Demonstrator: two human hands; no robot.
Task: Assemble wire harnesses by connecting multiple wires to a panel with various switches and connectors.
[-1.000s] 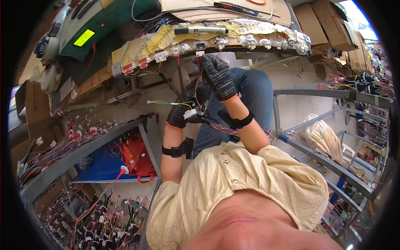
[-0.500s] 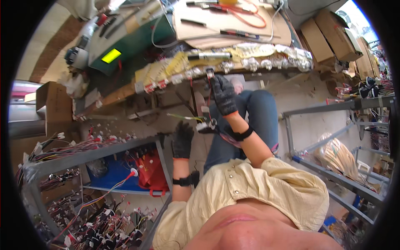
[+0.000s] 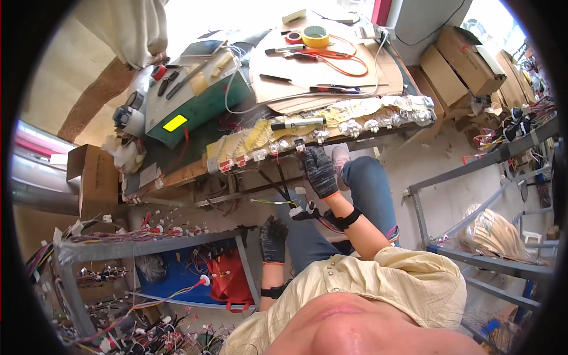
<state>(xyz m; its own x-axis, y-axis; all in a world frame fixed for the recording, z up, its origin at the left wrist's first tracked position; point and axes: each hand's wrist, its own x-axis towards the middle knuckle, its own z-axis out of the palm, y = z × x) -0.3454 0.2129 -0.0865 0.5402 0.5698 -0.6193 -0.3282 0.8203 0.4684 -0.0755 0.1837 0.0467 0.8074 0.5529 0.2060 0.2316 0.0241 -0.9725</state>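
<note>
I have the right hand (image 3: 320, 173) at the far bench's near edge (image 3: 367, 140), fingers bunched against the small connector (image 3: 299, 145); I cannot tell whether they grip it. The left hand (image 3: 273, 240), nearer, is loosely open. Judged step: working the connector at its mount. Next move calls for straight alignment. Marker (image 3: 299, 123): printed barrel. Yellow display (image 3: 175, 123): unreadable.

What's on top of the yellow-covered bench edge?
A marker lies there, white connectors along the front. The surface beneath the yellow covering is hidden, so can't be seen.
</note>
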